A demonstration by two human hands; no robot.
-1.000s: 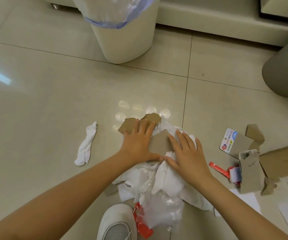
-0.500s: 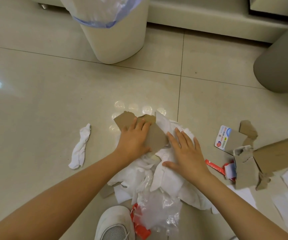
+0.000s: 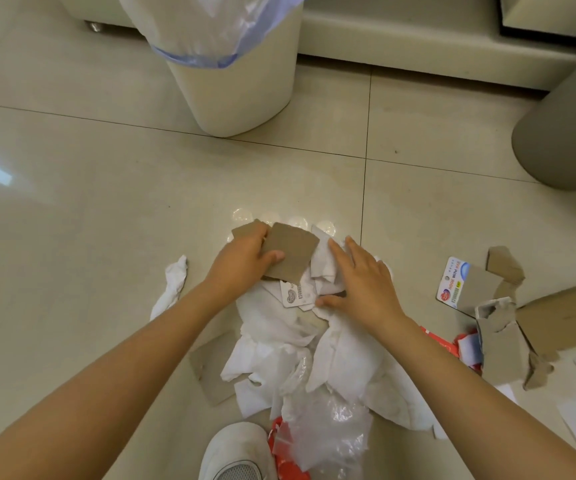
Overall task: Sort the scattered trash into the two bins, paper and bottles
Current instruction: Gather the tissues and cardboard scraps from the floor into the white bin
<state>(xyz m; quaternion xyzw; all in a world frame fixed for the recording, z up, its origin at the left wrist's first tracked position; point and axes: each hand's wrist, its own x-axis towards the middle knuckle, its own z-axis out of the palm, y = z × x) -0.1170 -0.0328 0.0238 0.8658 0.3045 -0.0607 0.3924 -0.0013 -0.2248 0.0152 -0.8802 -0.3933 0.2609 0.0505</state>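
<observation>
Glossy beige tile floor [image 3: 89, 209]; two bins, white bin [image 3: 238, 84] far, grey bin [image 3: 563, 140] right. Left hand [image 3: 245, 261] grips cardboard piece [image 3: 288, 252]; right hand [image 3: 362, 278] lies flat on white paper pile [image 3: 342, 358].

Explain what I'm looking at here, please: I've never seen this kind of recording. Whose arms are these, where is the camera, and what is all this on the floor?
There is no machine: a person wears a camera on the head, looking down at their own bare arms. The tiled floor is strewn with trash. The left hand grips a brown cardboard piece at the top of a pile of white tissue paper. The right hand lies flat on that pile, fingers straight. More torn cardboard lies to the right, a twisted tissue to the left, clear plastic wrap by the white shoe. Beyond stand a cream bin with a plastic liner and a grey bin.
</observation>
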